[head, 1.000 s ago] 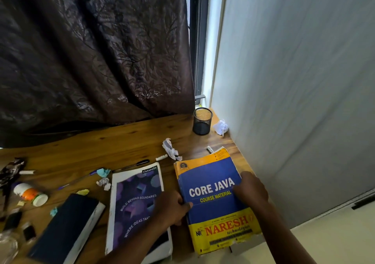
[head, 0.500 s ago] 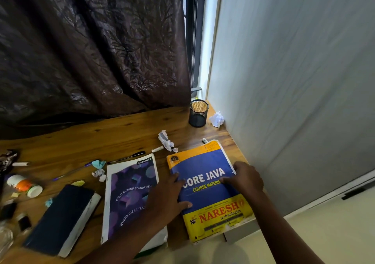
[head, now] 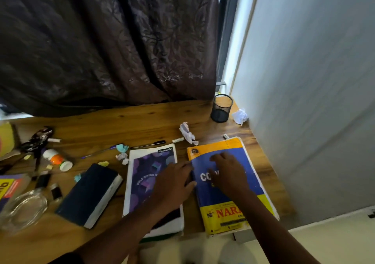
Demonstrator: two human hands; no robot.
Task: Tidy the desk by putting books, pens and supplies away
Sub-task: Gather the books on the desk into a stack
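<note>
The blue and yellow Core Java book (head: pixel 229 198) lies at the right end of the wooden desk (head: pixel 125 125), overhanging its front edge. My right hand (head: pixel 229 172) rests flat on the cover, fingers spread toward the book's top left. My left hand (head: pixel 174 182) lies over the purple notebook (head: pixel 150 172), and its fingers and thumb pinch the Core Java book's spine edge. A dark blue book (head: pixel 89 194) lies further left. A black pen (head: pixel 148 145) and a purple pen (head: pixel 95 152) lie behind the notebook. A black mesh pen cup (head: pixel 221 109) stands at the back right.
Crumpled paper scraps (head: pixel 187 133) and a white wad (head: pixel 240 115) lie near the cup. At the left are an orange and white bottle (head: pixel 55 159), a glass dish (head: pixel 22 209) and a yellow book (head: pixel 10 186). A dark curtain hangs behind the desk and a grey wall runs along its right side.
My right hand has slid from the book's right edge to the middle of the cover. My left hand has shifted onto the book's spine edge. The view has tilted left and down.
</note>
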